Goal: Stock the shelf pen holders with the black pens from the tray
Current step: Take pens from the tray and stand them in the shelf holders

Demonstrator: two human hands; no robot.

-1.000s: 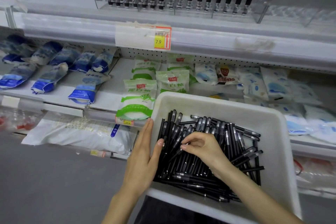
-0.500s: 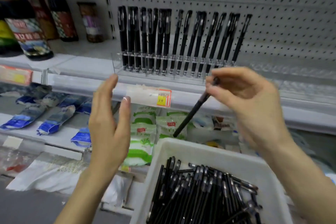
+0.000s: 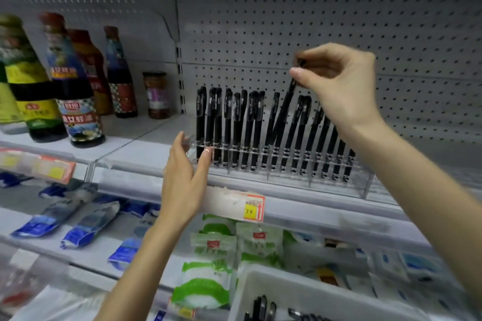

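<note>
Black pen (image 3: pixel 283 112) pinched by right hand (image 3: pixel 339 86) above holder (image 3: pixel 365 185)

one jar (image 3: pixel 156 95), one tray (image 3: pixel 313 294)

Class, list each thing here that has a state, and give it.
Right hand, pinches held pen by its top.
Held pen, tilted, lower end at pen holder.
Left hand, fingers straight, touching pen holder's left end.
Pen holder, holds standing pens.
Tray, holds loose pens.
</note>
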